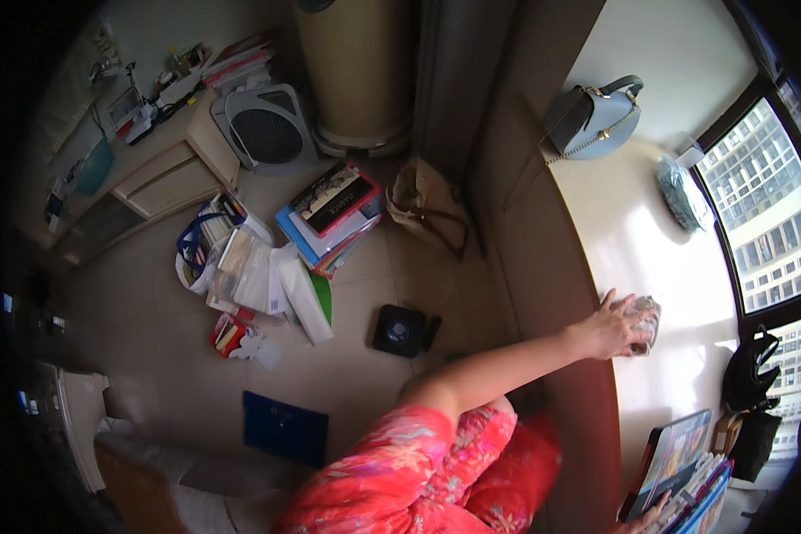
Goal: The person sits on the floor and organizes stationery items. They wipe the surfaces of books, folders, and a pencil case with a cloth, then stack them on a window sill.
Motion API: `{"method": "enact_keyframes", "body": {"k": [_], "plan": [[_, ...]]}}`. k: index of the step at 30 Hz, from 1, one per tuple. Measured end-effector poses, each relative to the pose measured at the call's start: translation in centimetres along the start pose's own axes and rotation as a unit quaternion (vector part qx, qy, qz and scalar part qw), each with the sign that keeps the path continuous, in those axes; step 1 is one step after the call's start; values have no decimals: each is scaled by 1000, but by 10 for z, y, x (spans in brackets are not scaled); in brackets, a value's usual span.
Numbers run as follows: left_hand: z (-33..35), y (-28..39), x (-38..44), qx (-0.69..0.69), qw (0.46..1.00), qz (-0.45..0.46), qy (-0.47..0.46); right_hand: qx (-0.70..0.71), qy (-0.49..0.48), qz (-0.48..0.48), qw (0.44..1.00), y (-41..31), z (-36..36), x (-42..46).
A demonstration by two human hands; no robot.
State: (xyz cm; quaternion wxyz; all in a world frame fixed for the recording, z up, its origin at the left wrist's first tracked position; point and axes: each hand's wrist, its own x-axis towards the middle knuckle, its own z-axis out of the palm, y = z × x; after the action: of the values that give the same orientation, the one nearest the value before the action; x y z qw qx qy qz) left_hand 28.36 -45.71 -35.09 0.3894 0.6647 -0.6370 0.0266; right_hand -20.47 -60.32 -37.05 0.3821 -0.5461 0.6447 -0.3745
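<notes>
My left hand (611, 328) rests palm down on a crumpled greyish cloth (650, 319), fingers spread over it. The cloth lies on the pale, glossy windowsill counter (674, 374) near its front edge. At the lower right, part of my right hand (651, 517) is visible at the picture frame's edge. Its fingers grip a flat, dark-edged case with a picture on its front (671, 454), tilted against several books and folders (704, 487). The rest of that hand is out of view. A bright red patterned sleeve (380, 460) covers my left upper arm.
A light blue handbag (594, 123) and a plastic-wrapped bundle (684, 193) stand farther along the counter. A black bag (747, 374) sits by the window. On the floor are stacked books (337, 200), a paper bag (427, 200), a black device (399, 330) and a blue folder (286, 427).
</notes>
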Motion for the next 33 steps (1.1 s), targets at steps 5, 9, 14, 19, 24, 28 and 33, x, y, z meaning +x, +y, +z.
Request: {"method": "enact_keyframes", "body": {"k": [5,9,14,19,24,28,33], "plan": [[-35,-152,-107,-106,875,-192,431,-43,18,19,999,8,3,8],[-70,-339,-331,37,714,-530,455,-61,13,36,997,1,18,11],[-126,-439,-514,-272,420,-669,549,-67,-2,68,995,6,33,16],[-146,-458,-539,-282,349,-661,601,-73,-18,87,993,1,53,25],[-158,-460,-472,-205,268,-745,575,-76,-9,98,992,1,53,18],[-165,-489,-528,-156,332,-806,464,-80,-27,110,990,1,66,28],[-151,-500,-511,-94,400,-812,415,-79,-20,108,991,-10,63,15]]}}
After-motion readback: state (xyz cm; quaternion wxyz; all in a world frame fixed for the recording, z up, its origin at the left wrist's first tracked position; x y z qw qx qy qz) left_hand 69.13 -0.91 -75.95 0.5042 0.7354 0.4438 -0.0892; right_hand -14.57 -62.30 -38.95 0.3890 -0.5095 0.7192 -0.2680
